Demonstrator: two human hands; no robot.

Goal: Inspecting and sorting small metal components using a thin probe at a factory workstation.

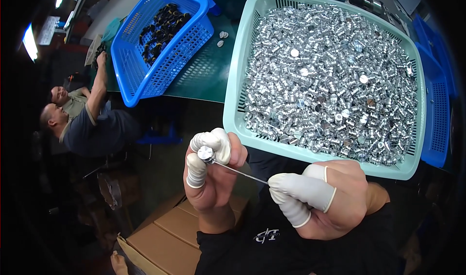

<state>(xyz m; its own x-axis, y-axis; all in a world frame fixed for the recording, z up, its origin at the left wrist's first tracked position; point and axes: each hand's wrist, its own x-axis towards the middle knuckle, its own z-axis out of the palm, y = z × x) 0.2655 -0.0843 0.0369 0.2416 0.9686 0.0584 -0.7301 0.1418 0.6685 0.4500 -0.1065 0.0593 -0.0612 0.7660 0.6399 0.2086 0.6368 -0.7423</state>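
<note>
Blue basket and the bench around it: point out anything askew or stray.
The blue basket of black parts sits tilted, one end propped up rather than flat on the green bench. Two small silver discs lie loose on the bench, outside the teal tray.

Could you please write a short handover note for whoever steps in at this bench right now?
Left hand: thumb and forefinger, in white finger cots, pinch one small silver metal cap.
Right hand: cot-covered fingertips hold a thin metal pin, its tip at the cap.
Stock: the pale green basket on the green table is heaped with the same silver caps. The blue basket to the left holds black parts. Two loose caps lie between the baskets.
Done: one cap picked and being worked with the pin.
Left: the green basket is nearly full; no finished pile is visible.
</note>
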